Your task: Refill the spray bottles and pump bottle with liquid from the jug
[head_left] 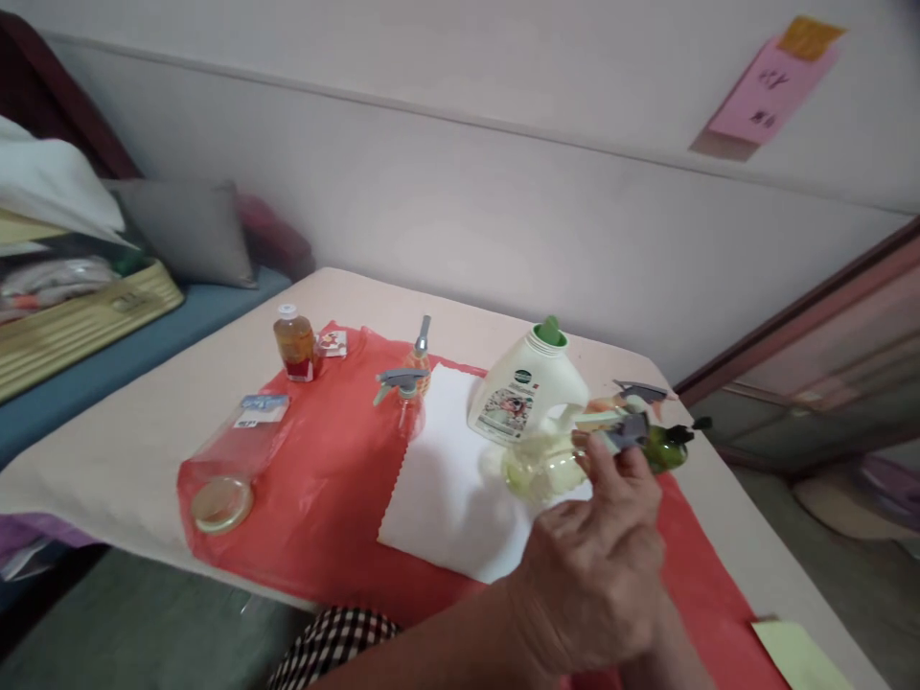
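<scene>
A clear spray bottle (pixel 542 470) with pale yellow liquid is held tilted above the white sheet, its grey and pale green trigger head (pixel 625 429) at the right. My left hand (pixel 575 575) is closed near its neck, crossing in front of my right hand (pixel 643 513). The fingers overlap, pinched at the trigger head, and much of my right hand is hidden. Right behind the bottle stands a large white detergent jug (pixel 517 388) with a green spout. A dark-topped green bottle (pixel 665 448) is partly hidden beyond my fingers.
Red plastic sheeting (pixel 323 479) and a white scalloped sheet (pixel 446 498) cover part of the table. Two more spray bottles (pixel 409 407) stand at the middle. On the left are an amber bottle (pixel 294 345), a small card box (pixel 333 343), a clear packet (pixel 244 436) and a round lid (pixel 221 505).
</scene>
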Action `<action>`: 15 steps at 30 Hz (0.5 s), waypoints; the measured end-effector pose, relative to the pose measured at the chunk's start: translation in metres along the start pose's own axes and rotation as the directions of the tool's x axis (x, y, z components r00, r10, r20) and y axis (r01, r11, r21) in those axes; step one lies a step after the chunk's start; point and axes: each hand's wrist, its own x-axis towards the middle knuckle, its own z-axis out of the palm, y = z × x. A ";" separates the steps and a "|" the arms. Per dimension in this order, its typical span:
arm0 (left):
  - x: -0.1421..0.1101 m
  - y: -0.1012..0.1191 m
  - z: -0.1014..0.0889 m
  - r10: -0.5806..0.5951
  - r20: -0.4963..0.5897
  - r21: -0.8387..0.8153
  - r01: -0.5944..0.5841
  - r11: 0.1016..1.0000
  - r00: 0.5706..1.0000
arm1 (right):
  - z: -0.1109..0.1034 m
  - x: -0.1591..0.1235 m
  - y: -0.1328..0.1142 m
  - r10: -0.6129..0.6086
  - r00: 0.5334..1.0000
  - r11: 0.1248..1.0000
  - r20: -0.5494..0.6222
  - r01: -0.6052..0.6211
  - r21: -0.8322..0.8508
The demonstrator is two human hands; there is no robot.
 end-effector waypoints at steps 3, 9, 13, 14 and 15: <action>-0.004 -0.003 0.008 -0.197 0.008 0.153 0.193 0.969 0.980 | -0.021 0.007 -0.015 0.032 0.991 0.996 -0.128 -0.020 0.092; -0.016 -0.024 0.037 -0.355 0.094 0.295 0.314 0.902 0.930 | -0.032 0.002 -0.017 0.055 0.998 0.964 0.017 -0.057 0.261; -0.010 -0.030 0.039 -0.423 0.088 0.166 0.405 0.899 0.902 | -0.042 0.003 -0.020 0.027 0.992 0.955 0.127 -0.063 0.289; -0.007 -0.029 0.036 -0.476 0.132 0.101 0.466 0.879 0.870 | -0.046 0.004 -0.022 0.029 0.987 0.955 0.157 -0.073 0.287; -0.004 -0.028 0.033 -0.533 0.203 0.017 0.542 0.840 0.821 | -0.050 0.005 -0.024 0.038 0.981 0.952 0.192 -0.094 0.292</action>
